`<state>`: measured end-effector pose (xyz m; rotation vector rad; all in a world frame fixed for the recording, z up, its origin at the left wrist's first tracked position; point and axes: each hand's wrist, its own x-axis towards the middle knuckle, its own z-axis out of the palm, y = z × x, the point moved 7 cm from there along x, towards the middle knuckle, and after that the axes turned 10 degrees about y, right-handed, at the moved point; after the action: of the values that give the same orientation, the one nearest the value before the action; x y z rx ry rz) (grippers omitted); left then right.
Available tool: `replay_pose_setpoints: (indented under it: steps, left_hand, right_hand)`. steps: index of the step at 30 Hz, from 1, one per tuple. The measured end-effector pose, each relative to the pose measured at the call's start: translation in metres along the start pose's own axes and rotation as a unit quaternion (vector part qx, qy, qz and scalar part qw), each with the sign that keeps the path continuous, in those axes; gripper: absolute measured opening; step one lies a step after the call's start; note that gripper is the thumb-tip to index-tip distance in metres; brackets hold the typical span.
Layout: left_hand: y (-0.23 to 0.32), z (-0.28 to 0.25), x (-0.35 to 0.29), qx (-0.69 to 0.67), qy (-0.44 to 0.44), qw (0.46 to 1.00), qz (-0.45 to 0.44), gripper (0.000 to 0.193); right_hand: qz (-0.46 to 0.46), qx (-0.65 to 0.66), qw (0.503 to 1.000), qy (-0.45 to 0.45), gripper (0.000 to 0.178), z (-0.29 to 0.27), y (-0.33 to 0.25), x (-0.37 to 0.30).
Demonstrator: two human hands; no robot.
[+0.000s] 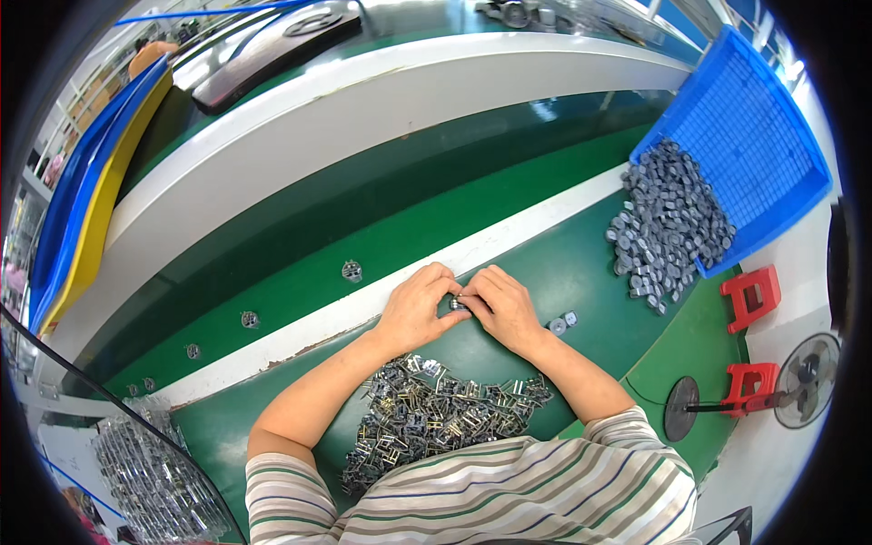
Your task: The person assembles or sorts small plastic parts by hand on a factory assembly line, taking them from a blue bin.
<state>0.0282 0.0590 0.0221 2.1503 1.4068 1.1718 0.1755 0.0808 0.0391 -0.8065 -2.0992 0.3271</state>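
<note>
Both my hands meet over the green bench, pinching one small grey part (pixel 457 303) from either side. My left hand (pixel 420 300) closes thumb and fingertips on it, and my right hand (pixel 502 307) does the same; the fingers cover most of it. Between my forearms lies a heap of small metal parts with pins (pixel 436 409). Beyond my right wrist sit a couple of loose grey round caps (pixel 557 325). A large pile of grey caps (pixel 668 218) spills from a tipped blue crate (pixel 763 136) at the far right.
Past a white rail (pixel 509 238), several small round parts (pixel 351 271) stand spaced along a green strip. Blue and yellow trays (pixel 95 209) lean at the left. Clear plastic trays (pixel 159 472) are stacked lower left, by a black cable. Red stools (pixel 752 298) and a fan (pixel 807 380) stand right.
</note>
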Motion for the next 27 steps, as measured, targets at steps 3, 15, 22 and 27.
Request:
replay_pose_setpoints:
  steps: [3,15,22,27]
  left_hand:
    - [-0.003,-0.004,-0.001,-0.030,0.030,0.999,-0.034,0.034]
    - [-0.093,-0.064,0.008,0.124,0.161,0.971,-0.127,0.033]
    - [-0.021,-0.079,-0.018,0.159,0.082,0.977,-0.117,0.055]
    - [0.026,-0.087,-0.083,0.149,0.062,0.986,-0.048,0.051]
  right_hand:
    - [0.008,0.020,1.000,0.003,0.019,-0.010,-0.007,0.002]
    - [0.168,-0.087,0.980,-0.057,0.050,-0.142,0.025,-0.098]
    - [0.119,-0.111,0.976,-0.148,0.053,-0.117,0.021,-0.104]
    - [0.079,-0.111,0.982,-0.132,0.053,-0.102,0.025,-0.097]
